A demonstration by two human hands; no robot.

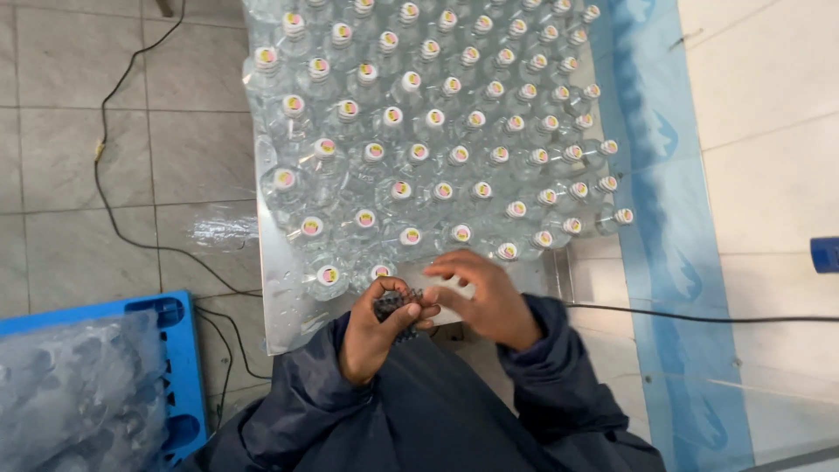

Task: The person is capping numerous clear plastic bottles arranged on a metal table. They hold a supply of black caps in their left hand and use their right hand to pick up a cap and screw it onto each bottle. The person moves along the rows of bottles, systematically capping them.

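A small bunch of dark, crinkled pieces (395,303), too small to identify, sits at the near edge of the desk (288,323), cupped in the person's left hand (377,330). The right hand (488,297) is just beside it, fingers curled and seeming to pick at the bunch. Just beyond stand rows of clear capped bottles (419,149) filling the desk. Doing this well likely means teasing out one piece while the left hand keeps the rest gathered. A blue crate (179,367) lies near left on the floor.
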